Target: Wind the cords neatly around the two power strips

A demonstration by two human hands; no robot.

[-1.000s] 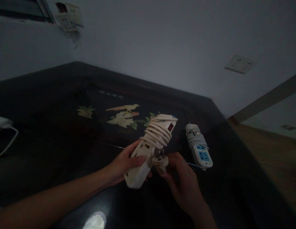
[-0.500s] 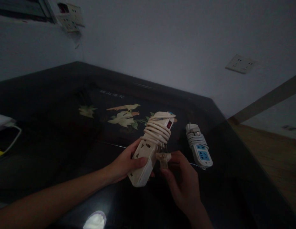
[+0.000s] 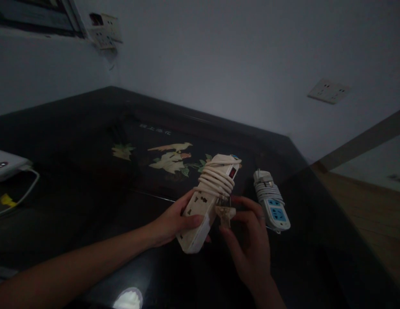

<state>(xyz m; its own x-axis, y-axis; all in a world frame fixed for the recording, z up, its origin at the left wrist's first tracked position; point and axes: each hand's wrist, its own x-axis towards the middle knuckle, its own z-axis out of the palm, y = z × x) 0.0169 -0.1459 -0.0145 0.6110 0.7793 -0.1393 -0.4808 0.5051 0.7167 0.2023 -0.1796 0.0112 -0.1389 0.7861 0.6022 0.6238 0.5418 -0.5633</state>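
Note:
A white power strip is tilted up over the dark table, its cord wound several times round the upper half. Near its top end sits a red switch. My left hand grips the lower half, thumb across the socket face. At the strip's right side my right hand pinches the plug between thumb and fingers. The plug's prongs point up against the wound cord; whether they are tucked under it I cannot tell.
A second power strip with blue sockets and a wound cord lies to the right on the table. At the left edge is a white device with a cable. Wall sockets are behind, above the table.
The view has shifted slightly, so everything appears a little lower and further right. Fingers of my right hand have moved up beside the plug's prongs. Both holds stay.

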